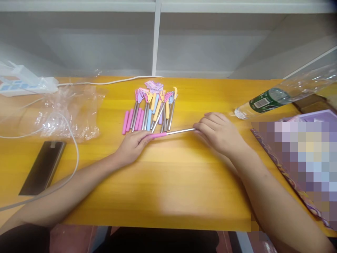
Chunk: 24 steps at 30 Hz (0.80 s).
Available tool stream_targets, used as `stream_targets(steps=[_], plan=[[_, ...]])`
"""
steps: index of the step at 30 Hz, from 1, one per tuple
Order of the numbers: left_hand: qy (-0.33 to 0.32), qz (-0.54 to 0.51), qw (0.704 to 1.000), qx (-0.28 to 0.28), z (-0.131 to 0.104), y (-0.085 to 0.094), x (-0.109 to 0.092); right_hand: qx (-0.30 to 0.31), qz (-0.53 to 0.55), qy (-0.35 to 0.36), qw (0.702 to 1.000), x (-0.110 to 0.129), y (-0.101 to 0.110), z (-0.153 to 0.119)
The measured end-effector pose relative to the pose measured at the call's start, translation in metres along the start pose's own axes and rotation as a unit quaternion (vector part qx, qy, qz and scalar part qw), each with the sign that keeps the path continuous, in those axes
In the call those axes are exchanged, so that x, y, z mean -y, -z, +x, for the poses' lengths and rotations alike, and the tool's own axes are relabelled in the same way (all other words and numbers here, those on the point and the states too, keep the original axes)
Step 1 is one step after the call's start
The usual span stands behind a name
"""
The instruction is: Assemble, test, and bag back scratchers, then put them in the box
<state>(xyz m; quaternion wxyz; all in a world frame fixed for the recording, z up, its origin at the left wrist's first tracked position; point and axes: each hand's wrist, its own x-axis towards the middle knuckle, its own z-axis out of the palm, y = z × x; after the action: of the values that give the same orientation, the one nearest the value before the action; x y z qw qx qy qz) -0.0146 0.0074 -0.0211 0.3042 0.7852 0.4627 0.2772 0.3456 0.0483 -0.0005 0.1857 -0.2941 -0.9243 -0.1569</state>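
Observation:
My left hand (133, 146) is closed around the pink handle end of a back scratcher (180, 131), held level above the table. At the other end, my right hand (219, 133) grips its thin metal rod, and my fingers hide the tip. Just beyond my left hand lies a group of back scratcher parts: metal rods with small hand-shaped heads (149, 97) in purple, yellow, pink and blue. Loose pink handles (129, 120) lie at the left of the group, with yellow and blue handles among the rods. Small printed purple cards (154, 85) sit behind them.
On the left are clear plastic wrapping (71, 112), a dark phone (42, 168), a white power strip (23, 86) and a white cable (75, 140) crossing above my left forearm. A water bottle (265, 100) lies at the right, near a partly pixelated purple item (318, 117).

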Motion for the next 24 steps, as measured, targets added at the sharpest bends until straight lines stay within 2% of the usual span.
stream_targets(steps=[6, 14, 19, 24], plan=[[-0.039, 0.091, 0.994, 0.035, 0.001, -0.002, 0.008, -0.003, 0.051, -0.010, 0.999, -0.004, -0.004, -0.003], [-0.050, 0.112, 0.992, 0.039, -0.001, -0.003, 0.011, 0.018, 0.161, -0.060, 0.985, 0.004, -0.007, -0.004], [-0.056, 0.124, 0.990, 0.045, 0.000, -0.001, 0.009, 0.020, 0.172, -0.058, 0.983, 0.010, -0.008, -0.001], [-0.080, 0.129, 0.987, 0.050, -0.002, -0.002, 0.009, 0.007, 0.177, -0.041, 0.983, 0.026, -0.011, 0.005]])
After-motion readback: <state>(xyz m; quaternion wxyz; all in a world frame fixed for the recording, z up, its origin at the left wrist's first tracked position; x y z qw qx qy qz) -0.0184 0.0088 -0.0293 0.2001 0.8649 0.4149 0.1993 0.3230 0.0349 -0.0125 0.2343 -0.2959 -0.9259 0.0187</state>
